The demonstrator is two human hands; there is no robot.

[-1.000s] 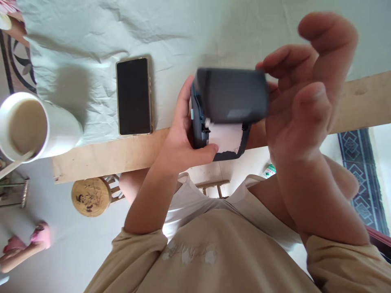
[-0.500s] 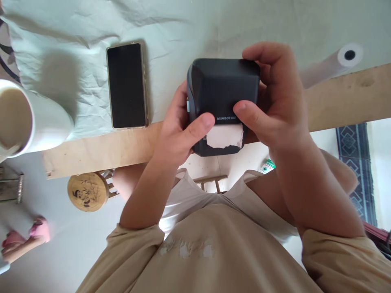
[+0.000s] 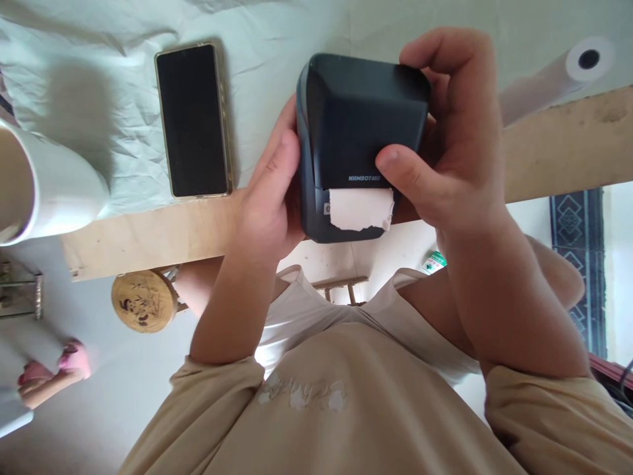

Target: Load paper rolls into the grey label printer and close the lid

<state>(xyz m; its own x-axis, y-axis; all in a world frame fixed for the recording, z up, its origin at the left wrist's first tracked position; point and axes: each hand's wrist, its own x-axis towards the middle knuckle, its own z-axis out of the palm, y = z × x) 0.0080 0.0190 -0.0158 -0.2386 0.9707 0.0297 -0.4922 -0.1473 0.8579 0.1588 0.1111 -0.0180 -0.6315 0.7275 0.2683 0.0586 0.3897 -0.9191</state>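
Observation:
Between my two hands I hold a black label printer (image 3: 366, 125) marked NIIMBOT, raised over the table's near edge. A strip of white paper (image 3: 361, 209) with a torn lower edge sticks out of its slot. My left hand (image 3: 274, 191) grips the printer's left side, its thumb along that side and its other fingers hidden behind. Around the right side is my right hand (image 3: 452, 132), thumb on the front cover and fingers curled at the upper right corner.
A phone (image 3: 192, 119) lies on the pale green tablecloth (image 3: 267, 39), left of the printer. Further left stands a white mug (image 3: 64, 188); a white roll (image 3: 554, 82) lies at right. A round wooden stool (image 3: 143, 301) is below the table, and another person's feet in pink slippers (image 3: 74, 359) show at lower left.
My left thumb has moved off the printer's front to its left side. The printer looks slightly higher and tilted, and the phone, mug and roll have shifted in view.

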